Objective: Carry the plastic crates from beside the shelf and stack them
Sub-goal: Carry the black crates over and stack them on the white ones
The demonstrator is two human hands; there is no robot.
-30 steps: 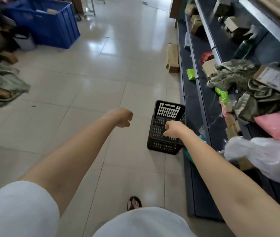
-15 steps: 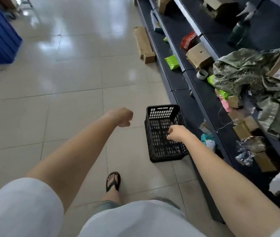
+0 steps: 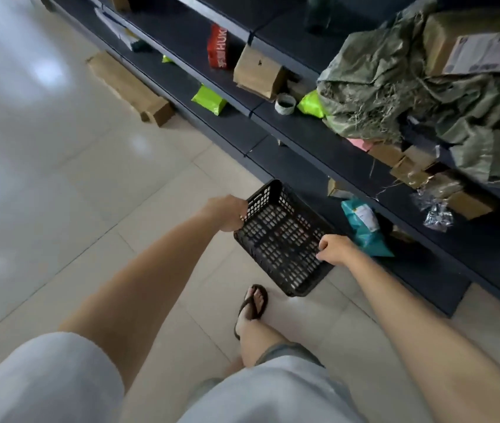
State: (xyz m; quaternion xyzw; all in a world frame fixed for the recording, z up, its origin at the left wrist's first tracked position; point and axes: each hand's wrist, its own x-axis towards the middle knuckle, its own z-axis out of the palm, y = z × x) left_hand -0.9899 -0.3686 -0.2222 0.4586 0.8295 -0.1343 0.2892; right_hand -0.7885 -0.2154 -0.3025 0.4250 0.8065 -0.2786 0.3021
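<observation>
You had both hands on the black perforated plastic crate (image 3: 282, 239), which sat on the pale tiled floor (image 3: 96, 184) just beside the bottom of the dark metal shelf (image 3: 303, 132). Your left hand (image 3: 227, 213) had its fingers curled over the far-left rim, and your right hand (image 3: 338, 248) was closed on the near-right rim, so basically a diagonal hold.

Stuff that could've bitten you from there: a corner-to-corner grip lets a light crate twist or tip as it comes up, and thin mesh rims flex, so a finger could slip off. The teal plastic pouch (image 3: 364, 227) on the lowest shelf was right by your right hand and could've gotten snagged or dragged out. Your sandalled foot (image 3: 253, 303) was also close under the near corner if it dropped.

Versus half a second before: your left hand was a loose fist in the air, clear of the crate, and only the right was at it. By now you'd leaned in and both were gripping.
</observation>
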